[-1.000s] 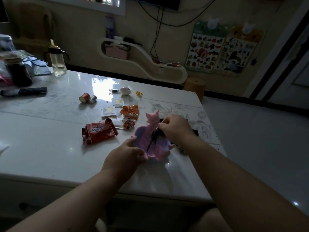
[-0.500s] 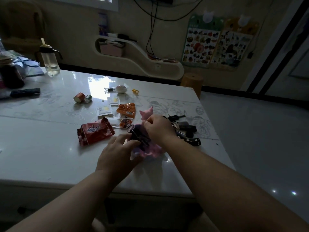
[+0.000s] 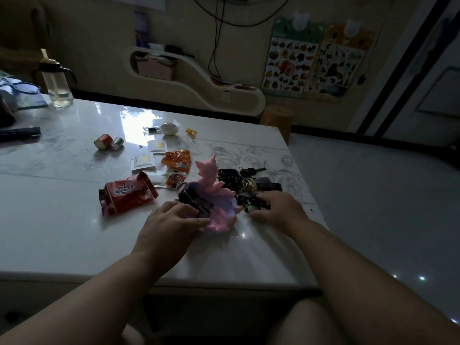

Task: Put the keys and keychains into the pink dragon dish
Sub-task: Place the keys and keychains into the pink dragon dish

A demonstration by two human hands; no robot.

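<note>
The pink dragon dish [image 3: 221, 215] stands on the white table [image 3: 62, 220], its dragon figure upright at the back. A dark keychain with a ring and clip [image 3: 193, 199] lies across the dish's left side. My left hand [image 3: 169, 225] grips the dish's near-left rim, thumb along the edge. To the right of the dish lies a pile of dark keys and fobs [image 3: 239, 179]. My right hand [image 3: 278, 207] is arched over a black keychain [image 3: 250, 202] at the pile's near end, fingers and thumb closed around it on the tabletop.
A red snack bag [image 3: 127, 192], orange packets [image 3: 176, 159] and white sachets [image 3: 143, 161] lie left of and behind the dish. Two small cans [image 3: 108, 141], an egg-shaped object [image 3: 169, 128], a water bottle [image 3: 54, 83] and a dark remote [image 3: 18, 132] sit farther back. The table's right edge is close to the keys.
My right hand left the dark keychain in the dish and moved right, onto the black keychain beside the key pile. My left hand stayed at the dish's rim.
</note>
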